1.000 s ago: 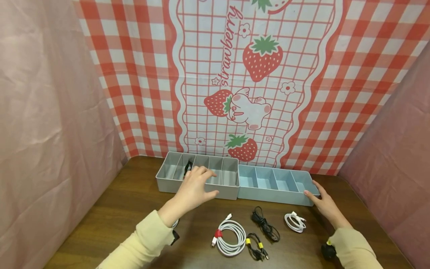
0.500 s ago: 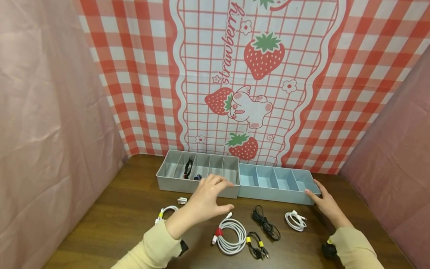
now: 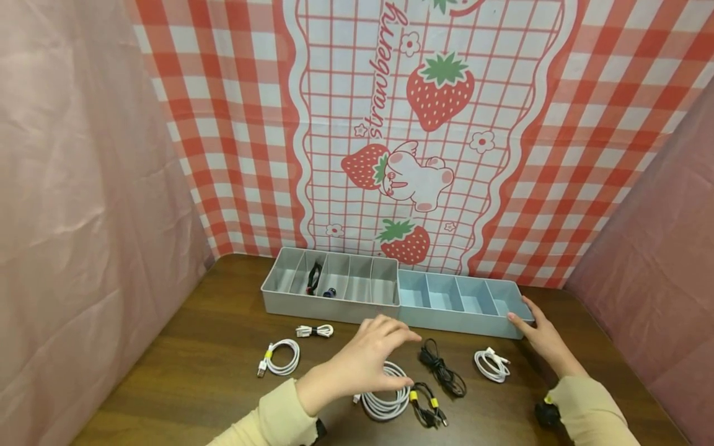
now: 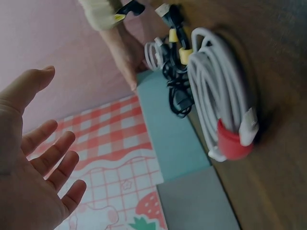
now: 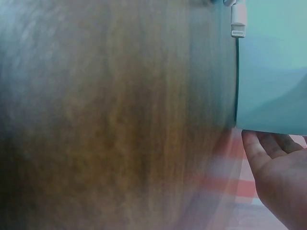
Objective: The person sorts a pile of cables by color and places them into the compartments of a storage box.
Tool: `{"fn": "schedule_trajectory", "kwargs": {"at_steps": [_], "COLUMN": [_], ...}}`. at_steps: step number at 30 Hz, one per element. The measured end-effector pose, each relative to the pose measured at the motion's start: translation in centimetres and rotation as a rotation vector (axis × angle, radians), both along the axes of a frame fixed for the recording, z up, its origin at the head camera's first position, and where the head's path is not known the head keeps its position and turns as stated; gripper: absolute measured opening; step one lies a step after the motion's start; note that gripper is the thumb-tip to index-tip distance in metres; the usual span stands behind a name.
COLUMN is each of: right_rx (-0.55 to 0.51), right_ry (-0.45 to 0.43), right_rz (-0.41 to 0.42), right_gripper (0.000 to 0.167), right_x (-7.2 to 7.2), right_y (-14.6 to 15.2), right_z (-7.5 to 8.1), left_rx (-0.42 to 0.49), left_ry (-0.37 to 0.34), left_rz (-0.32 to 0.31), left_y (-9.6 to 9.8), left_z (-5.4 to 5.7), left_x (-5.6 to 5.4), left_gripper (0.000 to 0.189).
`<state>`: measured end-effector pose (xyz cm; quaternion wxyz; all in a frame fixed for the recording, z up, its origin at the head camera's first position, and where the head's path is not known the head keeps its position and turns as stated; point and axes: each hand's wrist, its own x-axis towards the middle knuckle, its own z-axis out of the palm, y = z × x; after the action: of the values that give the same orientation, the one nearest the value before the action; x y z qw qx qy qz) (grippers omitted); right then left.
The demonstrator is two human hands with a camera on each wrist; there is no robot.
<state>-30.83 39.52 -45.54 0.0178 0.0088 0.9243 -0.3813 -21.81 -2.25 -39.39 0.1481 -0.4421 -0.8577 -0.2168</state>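
My left hand [image 3: 365, 353], thumb and fingers spread, hovers above a large white cable coil [image 3: 385, 412] and partly hides it in the head view. A red strap [image 4: 235, 146] around that coil shows in the left wrist view. Just right of the hand lie a bundled black cable [image 3: 440, 370] and a short black cable with yellow ties [image 3: 414, 396]. My right hand [image 3: 545, 341] grips the right end of a light blue divided box [image 3: 463, 321], thumb at its front rim. In the right wrist view, fingers [image 5: 256, 148] lie against the box's end.
A grey divided box [image 3: 329, 308] adjoins the blue one; it holds a black cable [image 3: 313, 282] and a small dark blue item [image 3: 330, 292]. White cables lie at left [image 3: 284, 371], below the grey box [image 3: 315, 331], and near the right hand [image 3: 491, 376]. A checked curtain [image 3: 240, 155] hangs behind.
My left hand has moved right and down, from in front of the grey box to over the large white coil, uncovering two white cables at left. The right hand stays on the blue box.
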Motion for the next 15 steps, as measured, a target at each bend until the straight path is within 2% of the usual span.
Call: {"fn": "schedule_trajectory", "kwargs": {"at_steps": [7, 15], "right_rx": [0.009, -0.007], "right_ry": [0.009, -0.004], "right_rz": [-0.004, 0.000], "right_gripper": [0.085, 0.085], "right_x": [-0.2, -0.1], "right_y": [0.0, 0.0], "right_z": [0.0, -0.1], "left_rx": [-0.110, -0.257], "left_ry": [0.041, 0.018], "left_rz": [-0.020, -0.094], "left_y": [1.2, 2.6], "left_z": [-1.7, -3.8], "left_x": [-0.2, -1.1], "left_gripper": [0.068, 0.071]}}
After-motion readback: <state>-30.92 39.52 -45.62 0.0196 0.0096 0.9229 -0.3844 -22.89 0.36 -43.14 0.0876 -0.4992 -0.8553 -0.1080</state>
